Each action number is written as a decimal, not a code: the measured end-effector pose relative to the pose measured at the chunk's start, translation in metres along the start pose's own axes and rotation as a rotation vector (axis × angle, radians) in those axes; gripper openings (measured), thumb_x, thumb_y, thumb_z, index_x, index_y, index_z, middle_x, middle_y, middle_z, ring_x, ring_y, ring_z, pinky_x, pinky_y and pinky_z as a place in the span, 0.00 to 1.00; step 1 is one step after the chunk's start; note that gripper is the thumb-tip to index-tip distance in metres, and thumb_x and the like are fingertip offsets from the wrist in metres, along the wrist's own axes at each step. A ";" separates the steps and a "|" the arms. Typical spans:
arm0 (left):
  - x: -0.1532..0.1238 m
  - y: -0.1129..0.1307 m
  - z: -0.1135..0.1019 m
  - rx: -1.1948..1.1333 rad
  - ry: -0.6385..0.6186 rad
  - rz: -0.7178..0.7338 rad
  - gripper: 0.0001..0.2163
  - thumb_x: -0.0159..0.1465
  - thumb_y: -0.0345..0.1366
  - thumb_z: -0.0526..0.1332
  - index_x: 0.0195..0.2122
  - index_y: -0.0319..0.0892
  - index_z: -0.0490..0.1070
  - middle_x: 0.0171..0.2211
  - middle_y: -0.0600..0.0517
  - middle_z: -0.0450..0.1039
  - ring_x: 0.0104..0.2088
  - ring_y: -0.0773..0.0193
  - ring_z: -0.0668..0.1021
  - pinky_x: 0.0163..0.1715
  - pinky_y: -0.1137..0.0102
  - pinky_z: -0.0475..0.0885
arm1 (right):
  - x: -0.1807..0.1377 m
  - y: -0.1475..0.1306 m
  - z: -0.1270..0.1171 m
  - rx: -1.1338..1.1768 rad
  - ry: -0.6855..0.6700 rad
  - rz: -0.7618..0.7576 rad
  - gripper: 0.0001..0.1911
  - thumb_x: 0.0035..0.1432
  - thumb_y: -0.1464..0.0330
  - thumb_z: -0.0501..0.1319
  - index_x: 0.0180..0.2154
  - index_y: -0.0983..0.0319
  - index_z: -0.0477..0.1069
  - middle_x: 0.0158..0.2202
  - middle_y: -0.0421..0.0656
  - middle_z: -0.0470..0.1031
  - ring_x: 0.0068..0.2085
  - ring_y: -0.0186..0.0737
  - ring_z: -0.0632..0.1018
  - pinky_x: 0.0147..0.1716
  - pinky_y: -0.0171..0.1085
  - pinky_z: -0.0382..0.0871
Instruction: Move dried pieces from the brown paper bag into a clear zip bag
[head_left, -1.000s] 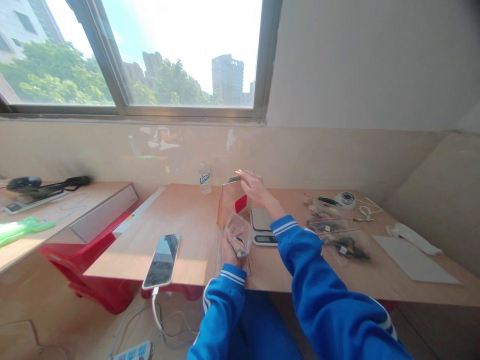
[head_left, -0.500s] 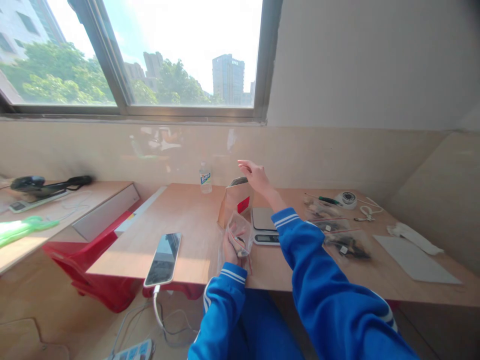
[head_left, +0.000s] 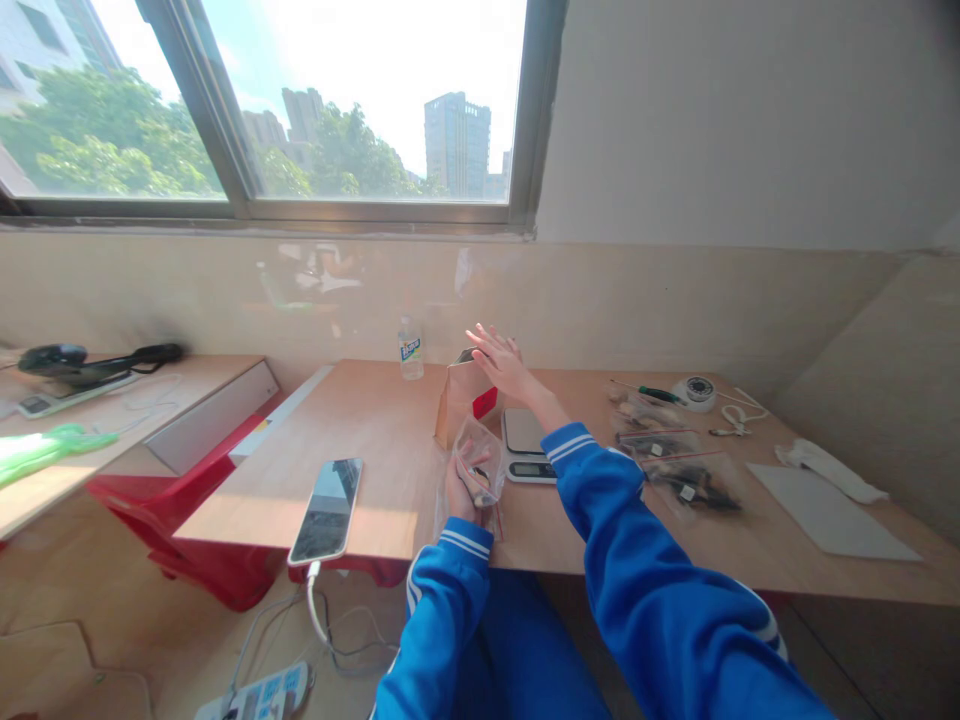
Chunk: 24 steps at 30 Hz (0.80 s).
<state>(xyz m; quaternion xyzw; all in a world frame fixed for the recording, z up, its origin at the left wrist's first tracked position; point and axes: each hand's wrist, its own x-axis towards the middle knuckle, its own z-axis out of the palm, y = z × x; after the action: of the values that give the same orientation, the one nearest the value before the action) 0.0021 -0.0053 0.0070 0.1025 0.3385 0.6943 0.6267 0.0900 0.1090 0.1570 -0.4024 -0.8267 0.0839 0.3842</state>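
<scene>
Leftward, tabletop [head_left: 394, 440] gap separates phone [head_left: 327, 510] from plastic bag [head_left: 480, 450].

A wooden table [head_left: 382, 430] spans the frame's middle. On it, left of centre, are a phone [head_left: 328, 512] and a bottle [head_left: 411, 352]; at centre, a paper bag [head_left: 456, 402] and a scale [head_left: 523, 432]; at right, plastic bags [head_left: 701, 488] and a grey sheet [head_left: 832, 512].

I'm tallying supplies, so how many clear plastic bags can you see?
4 that I can make out: a held bag in the left hand, and a far bag, middle bag and near bag right of the scale. More may be hidden.
</scene>
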 end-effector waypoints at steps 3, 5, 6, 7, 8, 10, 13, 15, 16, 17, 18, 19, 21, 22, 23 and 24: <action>0.000 0.000 0.000 0.002 0.021 0.004 0.23 0.61 0.43 0.51 0.53 0.35 0.67 0.28 0.44 0.77 0.28 0.60 0.79 0.30 0.66 0.75 | -0.025 -0.020 -0.011 0.164 0.201 -0.003 0.22 0.62 0.64 0.51 0.57 0.59 0.61 0.62 0.48 0.59 0.62 0.45 0.59 0.59 0.49 0.53; 0.001 -0.001 0.000 0.021 0.032 0.026 0.23 0.61 0.43 0.52 0.54 0.34 0.66 0.29 0.44 0.77 0.28 0.60 0.79 0.29 0.66 0.75 | -0.051 -0.034 -0.015 0.333 0.259 0.092 0.18 0.62 0.67 0.48 0.51 0.61 0.67 0.52 0.49 0.70 0.51 0.41 0.72 0.50 0.43 0.66; 0.002 -0.002 -0.001 0.029 0.034 0.035 0.23 0.61 0.43 0.52 0.54 0.34 0.66 0.29 0.44 0.77 0.28 0.60 0.79 0.29 0.67 0.75 | -0.065 -0.039 -0.015 0.410 0.192 0.144 0.18 0.62 0.68 0.46 0.47 0.61 0.69 0.46 0.48 0.74 0.44 0.39 0.75 0.45 0.41 0.69; 0.002 -0.002 -0.001 0.032 0.030 0.041 0.23 0.62 0.42 0.52 0.54 0.35 0.66 0.30 0.44 0.77 0.29 0.60 0.79 0.30 0.67 0.75 | -0.078 -0.042 -0.014 0.442 0.097 0.188 0.17 0.61 0.70 0.46 0.44 0.61 0.70 0.42 0.46 0.75 0.39 0.38 0.76 0.42 0.40 0.70; 0.003 -0.003 -0.001 0.026 0.023 0.044 0.22 0.62 0.42 0.51 0.54 0.35 0.67 0.30 0.44 0.77 0.30 0.59 0.80 0.30 0.67 0.75 | -0.090 -0.045 -0.011 0.431 0.002 0.219 0.16 0.60 0.71 0.47 0.42 0.61 0.72 0.39 0.45 0.76 0.37 0.37 0.76 0.39 0.38 0.70; 0.003 -0.005 0.000 -0.019 0.009 0.051 0.21 0.63 0.41 0.50 0.53 0.36 0.68 0.32 0.44 0.78 0.33 0.59 0.80 0.33 0.67 0.75 | -0.107 -0.046 -0.003 0.328 -0.175 0.236 0.14 0.57 0.73 0.50 0.37 0.61 0.74 0.38 0.45 0.76 0.37 0.38 0.76 0.39 0.37 0.69; 0.000 -0.005 0.003 -0.085 -0.005 0.025 0.19 0.64 0.42 0.49 0.48 0.37 0.72 0.34 0.44 0.78 0.38 0.58 0.80 0.38 0.66 0.75 | -0.117 -0.044 0.013 0.162 -0.403 0.184 0.13 0.55 0.76 0.52 0.29 0.62 0.74 0.32 0.44 0.76 0.34 0.37 0.74 0.35 0.35 0.66; -0.002 -0.006 0.004 -0.086 -0.031 -0.015 0.20 0.65 0.44 0.49 0.44 0.36 0.74 0.35 0.43 0.78 0.40 0.57 0.79 0.40 0.66 0.75 | -0.118 -0.041 0.022 0.099 -0.491 0.154 0.12 0.55 0.75 0.53 0.26 0.63 0.73 0.28 0.43 0.75 0.29 0.36 0.72 0.31 0.34 0.63; -0.002 -0.006 0.004 -0.083 -0.042 -0.022 0.20 0.64 0.44 0.49 0.43 0.36 0.75 0.35 0.43 0.78 0.41 0.57 0.79 0.41 0.66 0.75 | -0.117 -0.040 0.026 0.077 -0.505 0.144 0.10 0.55 0.74 0.54 0.25 0.64 0.72 0.27 0.43 0.74 0.28 0.35 0.71 0.29 0.34 0.63; -0.002 -0.006 0.004 -0.088 -0.047 -0.016 0.20 0.64 0.44 0.50 0.43 0.36 0.75 0.36 0.43 0.78 0.42 0.57 0.79 0.42 0.66 0.74 | -0.117 -0.039 0.030 0.059 -0.514 0.133 0.08 0.54 0.73 0.56 0.25 0.64 0.71 0.27 0.44 0.74 0.28 0.36 0.70 0.29 0.34 0.62; -0.002 -0.006 0.004 -0.102 -0.042 0.003 0.20 0.65 0.44 0.50 0.44 0.36 0.74 0.37 0.44 0.78 0.42 0.57 0.79 0.43 0.67 0.74 | -0.117 -0.039 0.034 0.046 -0.525 0.118 0.06 0.53 0.73 0.57 0.26 0.64 0.71 0.27 0.44 0.73 0.28 0.36 0.69 0.28 0.34 0.62; -0.001 -0.006 0.004 -0.122 -0.033 0.026 0.20 0.65 0.43 0.50 0.46 0.35 0.74 0.38 0.44 0.78 0.43 0.58 0.78 0.43 0.67 0.74 | -0.117 -0.038 0.036 0.036 -0.542 0.102 0.05 0.52 0.74 0.58 0.26 0.64 0.71 0.27 0.44 0.73 0.27 0.36 0.69 0.28 0.34 0.61; 0.000 -0.006 0.003 -0.153 -0.019 0.059 0.19 0.65 0.42 0.49 0.49 0.36 0.72 0.39 0.45 0.78 0.44 0.59 0.78 0.45 0.68 0.73 | -0.118 -0.036 0.040 0.014 -0.589 0.094 0.04 0.50 0.75 0.58 0.26 0.63 0.70 0.26 0.43 0.72 0.26 0.35 0.67 0.26 0.34 0.60; 0.001 -0.006 0.003 -0.164 -0.017 0.065 0.19 0.65 0.41 0.49 0.49 0.36 0.72 0.39 0.45 0.78 0.44 0.60 0.78 0.45 0.69 0.72 | -0.118 -0.036 0.040 0.004 -0.622 0.104 0.04 0.49 0.76 0.59 0.26 0.63 0.70 0.25 0.42 0.72 0.25 0.34 0.66 0.25 0.33 0.59; 0.001 -0.006 0.003 -0.172 -0.013 0.066 0.19 0.65 0.41 0.49 0.49 0.36 0.72 0.39 0.46 0.78 0.44 0.60 0.78 0.45 0.69 0.72 | -0.118 -0.035 0.039 -0.005 -0.652 0.117 0.03 0.48 0.76 0.59 0.27 0.63 0.70 0.25 0.41 0.71 0.24 0.33 0.66 0.24 0.33 0.58; 0.001 -0.005 0.003 -0.178 -0.005 0.059 0.19 0.65 0.41 0.50 0.48 0.36 0.72 0.38 0.46 0.78 0.43 0.61 0.78 0.44 0.69 0.72 | -0.118 -0.035 0.038 -0.005 -0.680 0.126 0.03 0.47 0.76 0.60 0.27 0.63 0.70 0.25 0.40 0.71 0.24 0.33 0.65 0.23 0.33 0.57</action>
<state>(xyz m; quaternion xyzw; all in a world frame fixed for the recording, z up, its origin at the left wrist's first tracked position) 0.0081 -0.0030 0.0059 0.0577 0.2707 0.7397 0.6134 0.0871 0.0061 0.0796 -0.4025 -0.8811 0.2349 0.0799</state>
